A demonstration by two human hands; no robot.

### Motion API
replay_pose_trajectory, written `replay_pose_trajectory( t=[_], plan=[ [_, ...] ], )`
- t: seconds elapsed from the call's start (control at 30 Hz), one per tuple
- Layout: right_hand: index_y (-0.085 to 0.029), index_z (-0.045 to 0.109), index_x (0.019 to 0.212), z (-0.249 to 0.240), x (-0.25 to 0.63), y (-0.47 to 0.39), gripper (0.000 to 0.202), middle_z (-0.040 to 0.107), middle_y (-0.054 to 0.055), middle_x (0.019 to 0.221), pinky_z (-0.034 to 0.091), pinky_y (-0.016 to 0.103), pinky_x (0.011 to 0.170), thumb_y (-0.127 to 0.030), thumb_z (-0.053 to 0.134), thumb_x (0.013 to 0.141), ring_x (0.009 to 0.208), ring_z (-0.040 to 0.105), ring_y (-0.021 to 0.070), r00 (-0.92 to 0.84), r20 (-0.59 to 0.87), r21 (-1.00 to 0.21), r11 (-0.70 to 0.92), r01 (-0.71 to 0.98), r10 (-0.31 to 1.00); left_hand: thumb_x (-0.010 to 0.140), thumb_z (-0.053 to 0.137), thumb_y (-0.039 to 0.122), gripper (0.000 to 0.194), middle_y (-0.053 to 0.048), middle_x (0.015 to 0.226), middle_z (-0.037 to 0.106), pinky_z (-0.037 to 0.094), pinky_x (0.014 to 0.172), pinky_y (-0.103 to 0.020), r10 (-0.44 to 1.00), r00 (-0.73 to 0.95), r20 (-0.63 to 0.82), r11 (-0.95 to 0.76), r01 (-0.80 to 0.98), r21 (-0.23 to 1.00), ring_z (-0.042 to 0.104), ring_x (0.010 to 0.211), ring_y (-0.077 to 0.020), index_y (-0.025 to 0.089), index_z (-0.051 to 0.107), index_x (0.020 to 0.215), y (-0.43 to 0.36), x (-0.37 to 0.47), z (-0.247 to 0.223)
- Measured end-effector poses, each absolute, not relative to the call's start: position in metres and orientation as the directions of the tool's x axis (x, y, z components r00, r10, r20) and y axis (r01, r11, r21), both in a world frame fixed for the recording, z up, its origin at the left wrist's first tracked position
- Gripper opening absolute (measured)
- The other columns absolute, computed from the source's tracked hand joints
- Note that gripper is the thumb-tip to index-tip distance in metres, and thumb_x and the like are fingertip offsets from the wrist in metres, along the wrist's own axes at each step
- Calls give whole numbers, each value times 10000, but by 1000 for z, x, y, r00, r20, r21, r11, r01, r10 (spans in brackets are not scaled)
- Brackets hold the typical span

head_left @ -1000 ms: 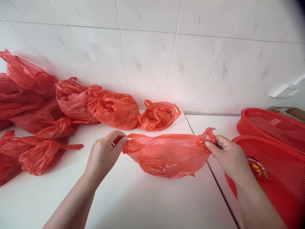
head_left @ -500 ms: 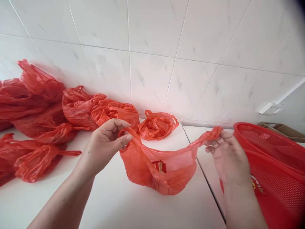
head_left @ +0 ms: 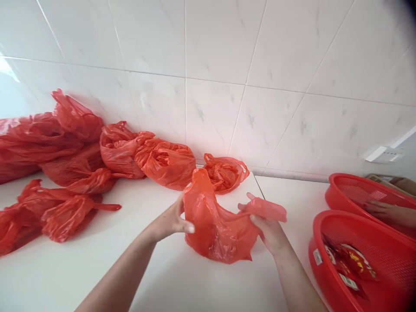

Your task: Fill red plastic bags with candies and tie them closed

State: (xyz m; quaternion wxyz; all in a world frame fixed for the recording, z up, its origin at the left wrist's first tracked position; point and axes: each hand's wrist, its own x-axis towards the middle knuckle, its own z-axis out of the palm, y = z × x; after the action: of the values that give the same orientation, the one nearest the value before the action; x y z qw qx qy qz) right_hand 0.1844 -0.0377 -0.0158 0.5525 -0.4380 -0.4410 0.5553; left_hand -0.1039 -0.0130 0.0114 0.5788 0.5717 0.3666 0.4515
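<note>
A thin red plastic bag rests on the white table between my hands, its left handle standing up and its mouth partly folded over. My left hand grips the bag's left side, thumb in front and fingers hidden behind the plastic. At the other side, my right hand has the right handle between thumb and fingers, with its loose end flopping over toward the right. The contents of this bag are hidden now.
Filled red bags line the wall, with more piled at left. A red basket at right holds shiny red packets. Behind it, another person's hand reaches into a second red basket. A socket is on the tiled wall.
Both hands have drawn closer together, and the stretched bag mouth has slackened. My left hand has moved from the left handle down to the bag's side. Another person's hand has appeared in the rear basket.
</note>
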Motion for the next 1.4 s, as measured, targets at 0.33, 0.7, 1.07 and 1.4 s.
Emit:
replay_pose_trajectory(
  t=[0.33,0.7,1.07,1.4],
  plan=[
    [-269,562,782,22,149,-13,167,333,-81,504,413,243,502,-424,563,845,437,356,105,174,133,-818,207,-536,976,801,650,426,303,-60,839,697,510,742,-309,965,218,-148,261,-719,644,661,760,-200,168,645,960,-7,-50,9],
    [-209,579,1217,37,107,-57,447,419,-54,540,352,261,504,-472,449,879,494,414,132,-224,114,-971,156,181,968,763,676,467,407,65,485,415,340,452,-212,937,231,-262,348,-680,645,378,410,-65,183,445,584,-13,-18,-13],
    [-191,562,655,18,115,-27,354,500,-32,550,383,254,505,-517,613,785,517,454,128,-8,-127,-991,-127,49,992,755,681,252,245,-23,816,625,451,655,-276,919,393,-27,163,-316,935,575,685,-152,195,615,983,-26,-17,-10],
    [-197,568,724,13,116,-22,303,516,-45,560,334,245,492,-486,586,812,491,427,109,-101,-117,-993,-119,-16,988,824,616,339,164,-100,1148,624,438,932,-370,972,71,225,-192,-313,930,580,1070,-276,217,725,828,-27,-16,-7]
  ],
)
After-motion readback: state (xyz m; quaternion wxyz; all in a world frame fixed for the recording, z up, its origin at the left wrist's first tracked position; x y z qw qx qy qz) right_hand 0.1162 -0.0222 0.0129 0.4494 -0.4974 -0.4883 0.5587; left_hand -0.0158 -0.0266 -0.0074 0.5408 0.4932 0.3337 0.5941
